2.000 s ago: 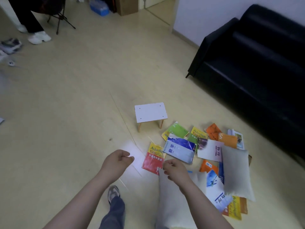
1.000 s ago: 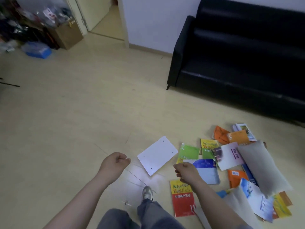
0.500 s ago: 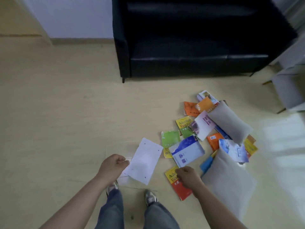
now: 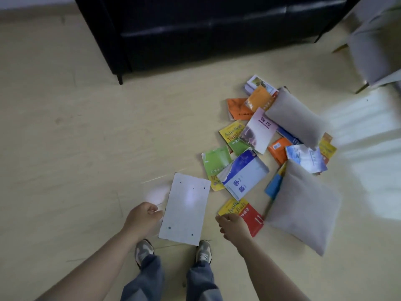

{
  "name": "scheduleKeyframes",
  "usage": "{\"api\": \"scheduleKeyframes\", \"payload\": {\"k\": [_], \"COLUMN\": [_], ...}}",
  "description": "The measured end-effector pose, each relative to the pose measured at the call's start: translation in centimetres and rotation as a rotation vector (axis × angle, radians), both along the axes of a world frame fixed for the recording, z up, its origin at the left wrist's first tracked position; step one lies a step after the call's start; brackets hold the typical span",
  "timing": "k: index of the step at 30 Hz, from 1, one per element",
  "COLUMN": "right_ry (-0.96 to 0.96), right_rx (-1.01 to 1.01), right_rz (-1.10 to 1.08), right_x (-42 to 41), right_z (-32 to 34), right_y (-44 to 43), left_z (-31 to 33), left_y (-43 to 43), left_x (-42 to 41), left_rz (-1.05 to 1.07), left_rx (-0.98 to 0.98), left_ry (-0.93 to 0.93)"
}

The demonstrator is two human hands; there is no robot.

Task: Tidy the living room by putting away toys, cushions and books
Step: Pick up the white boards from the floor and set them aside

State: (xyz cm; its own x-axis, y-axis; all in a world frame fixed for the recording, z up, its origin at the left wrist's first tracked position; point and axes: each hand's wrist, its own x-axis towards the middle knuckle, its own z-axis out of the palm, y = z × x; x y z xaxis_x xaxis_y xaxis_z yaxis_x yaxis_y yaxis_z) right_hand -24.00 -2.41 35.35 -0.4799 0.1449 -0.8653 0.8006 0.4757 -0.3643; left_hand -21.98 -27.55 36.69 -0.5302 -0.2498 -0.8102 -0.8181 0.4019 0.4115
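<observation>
Books strewn in a loose, overlapping heap on the pale floor, right of centre and near the front of the black sofa. Nearest the person, a red-and-yellow book lying flat; beyond it a blue-and-white book, then a green book, and orange covers farther back toward the sofa. Two grey cushions among them: near cushion resting at the right edge of the heap, just beside the red-and-yellow book and covering part of a blue-and-yellow cover; far cushion lying across the back of the heap, on top of several books.

Right hand with fingers curled downward, overlapping the near left corner of the red-and-yellow book; cannot tell whether pinching that corner or merely hanging above it. Left hand closed into a fist, thumb against the forefinger, nothing visible inside it, right at the left edge of a white panel marked with small dark dots; cannot tell whether touching it. White panel lying between both hands, left of the heap, its far corner close to the green book. Below, two grey shoes and blue trouser legs. Grey chair at the upper right, blurred.
</observation>
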Motion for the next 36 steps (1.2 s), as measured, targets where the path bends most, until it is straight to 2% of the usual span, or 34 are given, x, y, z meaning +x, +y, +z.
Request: {"api": "scheduleKeyframes", "payload": {"k": [3, 8, 13, 18, 29, 33, 36], "right_ry": [-0.02, -0.045, -0.077, -0.11, -0.051, -0.072, -0.055], "right_rx": [0.003, 0.033, 0.045, -0.006, -0.094, -0.125, -0.138], "right_rz": [-0.029, -0.048, -0.052, -0.149, -0.225, -0.274, -0.297], "right_x": [-0.9, -1.3, -1.0, -0.6, -1.8, -2.3, -2.1], "right_z": [-2.9, -13.9, -19.9, -25.5, -28.8, -28.1, -26.1], "right_y": [-0.4, -0.2, 0.0, -0.4, -2.0, -2.0, -1.8], "left_z": [-3.5, -14.2, -19.5, -24.8, -28.9, -27.3, -25.0], "left_y": [0.5, 1.3, 2.0, 2.4, 2.7, 2.9, 3.1], "left_x": [-0.6, -1.3, -1.7, -2.0, -3.0, -3.8, -3.7], "left_rz": [-0.002, -0.033, -0.043, 0.024, 0.03, 0.074, 0.068], "left_rx": [0.003, -0.032, -0.048, -0.041, 0.056, 0.115, 0.071], "left_ry": [-0.033, -0.089, -0.091, -0.096, -0.1, -0.099, -0.042]}}
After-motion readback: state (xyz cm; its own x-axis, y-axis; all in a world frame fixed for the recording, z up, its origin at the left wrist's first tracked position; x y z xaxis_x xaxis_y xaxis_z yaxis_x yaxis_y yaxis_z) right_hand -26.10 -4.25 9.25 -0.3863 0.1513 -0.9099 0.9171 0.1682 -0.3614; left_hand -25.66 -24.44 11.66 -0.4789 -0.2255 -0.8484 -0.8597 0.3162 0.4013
